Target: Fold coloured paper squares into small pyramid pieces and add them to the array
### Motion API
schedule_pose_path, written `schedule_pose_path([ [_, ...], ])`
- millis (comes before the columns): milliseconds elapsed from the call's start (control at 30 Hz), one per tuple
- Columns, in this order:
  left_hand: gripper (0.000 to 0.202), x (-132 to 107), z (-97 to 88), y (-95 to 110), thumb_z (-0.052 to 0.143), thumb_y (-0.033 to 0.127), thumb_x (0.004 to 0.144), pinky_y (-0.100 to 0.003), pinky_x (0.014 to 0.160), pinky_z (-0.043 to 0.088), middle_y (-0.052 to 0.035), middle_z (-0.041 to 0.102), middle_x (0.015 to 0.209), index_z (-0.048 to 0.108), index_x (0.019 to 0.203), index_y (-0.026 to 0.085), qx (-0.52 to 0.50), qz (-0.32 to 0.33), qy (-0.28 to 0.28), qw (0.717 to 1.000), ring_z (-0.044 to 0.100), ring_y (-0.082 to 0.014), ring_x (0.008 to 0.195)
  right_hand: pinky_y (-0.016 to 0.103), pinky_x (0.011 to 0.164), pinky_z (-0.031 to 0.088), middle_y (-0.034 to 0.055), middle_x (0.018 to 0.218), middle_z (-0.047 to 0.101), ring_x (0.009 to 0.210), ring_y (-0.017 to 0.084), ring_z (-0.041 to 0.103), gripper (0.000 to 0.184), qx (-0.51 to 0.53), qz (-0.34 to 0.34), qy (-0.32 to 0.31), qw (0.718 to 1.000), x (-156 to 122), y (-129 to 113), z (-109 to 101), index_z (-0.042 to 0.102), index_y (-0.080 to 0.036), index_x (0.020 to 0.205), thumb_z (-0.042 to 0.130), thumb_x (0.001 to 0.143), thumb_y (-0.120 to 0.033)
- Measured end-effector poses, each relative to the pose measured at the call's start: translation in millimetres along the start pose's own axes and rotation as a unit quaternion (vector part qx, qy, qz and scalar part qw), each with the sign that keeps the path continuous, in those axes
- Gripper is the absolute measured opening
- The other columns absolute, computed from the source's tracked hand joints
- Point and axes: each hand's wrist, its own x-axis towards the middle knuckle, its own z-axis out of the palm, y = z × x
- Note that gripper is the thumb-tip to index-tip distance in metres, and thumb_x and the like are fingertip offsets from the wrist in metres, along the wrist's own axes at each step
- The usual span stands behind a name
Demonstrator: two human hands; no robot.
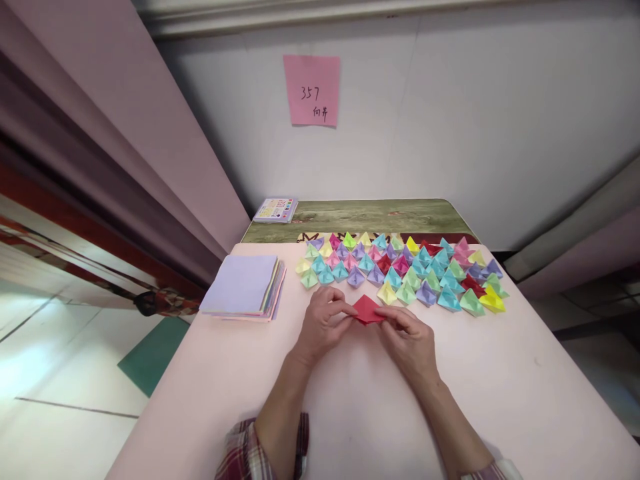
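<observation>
A white wall stands behind a pale-topped table; a mauve curtain hangs at left. Light gleams on the tiled floor; what seems drapery hangs at right.

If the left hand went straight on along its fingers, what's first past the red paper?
Likely the right hand, which holds the opposite side of the red paper; exact depth is unclear.

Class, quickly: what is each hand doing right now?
Left hand: closed, pinching one side of the red folded paper.
Right hand: closed, pinching the opposite side.
</observation>
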Motion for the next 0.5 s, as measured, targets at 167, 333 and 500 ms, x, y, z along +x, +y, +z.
schedule_pose_path([
  [167, 0.012, -2.8, -4.3, -5.6, 0.063, 0.014, 0.075, -0.036, 0.085, 0.038, -0.0047, 0.062, 0.083, 0.071, 0.078, 0.023, 0.048, 0.007, -0.136, 0.990, 0.053, -0.0213, 0.086, 0.025, 0.057, 0.046, 0.0013, 0.100, 0.068, 0.068, 0.015, 0.064, 0.033, -0.207, -0.060, -0.063, 0.974, -3.1, 1.6, -1.6, 0.075, -0.031, 0.096, 0.055, 0.076, -0.014],
  [333, 0.010, -4.5, -1.6, -7.0, 0.064, 0.016, 0.074, -0.036, 0.083, 0.038, -0.0040, 0.065, 0.076, 0.071, 0.077, 0.022, 0.034, -0.028, -0.184, 0.982, 0.053, -0.0211, 0.080, 0.023, 0.053, 0.042, -0.0003, 0.091, 0.067, 0.061, 0.013, 0.061, 0.026, -0.237, -0.054, -0.126, 0.962, -2.3, -3.8, -5.7, 0.074, -0.031, 0.093, 0.058, 0.077, -0.018],
  [500, 0.009, -4.1, -1.1, -7.3, 0.065, 0.018, 0.075, -0.035, 0.080, 0.038, -0.0036, 0.067, 0.073, 0.072, 0.077, 0.023, 0.025, -0.027, -0.189, 0.981, 0.054, -0.0210, 0.079, 0.025, 0.056, 0.042, -0.0013, 0.080, 0.069, 0.063, 0.015, 0.063, 0.013, -0.213, -0.041, -0.174, 0.960, 2.2, -6.4, -12.5, 0.074, -0.033, 0.089, 0.063, 0.083, -0.032],
])
